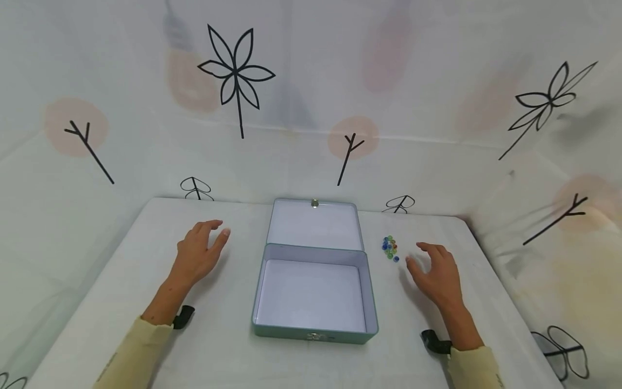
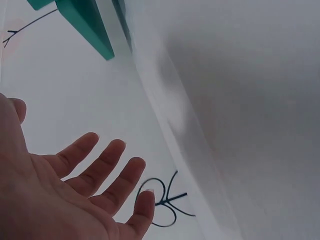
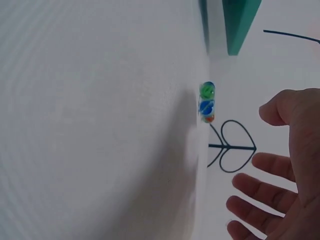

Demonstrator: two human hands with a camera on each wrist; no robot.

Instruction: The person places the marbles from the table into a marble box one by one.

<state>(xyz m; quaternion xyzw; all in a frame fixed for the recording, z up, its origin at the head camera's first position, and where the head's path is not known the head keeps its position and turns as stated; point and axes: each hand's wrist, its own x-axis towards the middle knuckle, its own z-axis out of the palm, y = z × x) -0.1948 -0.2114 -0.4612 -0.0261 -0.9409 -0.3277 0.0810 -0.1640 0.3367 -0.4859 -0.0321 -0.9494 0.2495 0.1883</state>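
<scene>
A green metal box [image 1: 315, 335] with a white inside stands in the middle of the table, its lid [image 1: 316, 222] folded back away from me. Nothing lies in the box. To its right is a small cluster of colored glass marbles [image 1: 390, 247], also visible in the right wrist view as green, blue and orange marbles [image 3: 207, 106]. My right hand [image 1: 439, 275] hovers just right of the marbles, fingers relaxed and apart from them. Left of the box, my left hand [image 1: 196, 255] hangs over the table with loose fingers and holds nothing.
A white cloth covers the table [image 1: 214, 346]. Behind it and at both sides hangs a white curtain [image 1: 301, 97] printed with black leaves and pink spots. Each wrist wears a black strap piece [image 1: 435, 343]. The raised lid reaches close to the table's back edge.
</scene>
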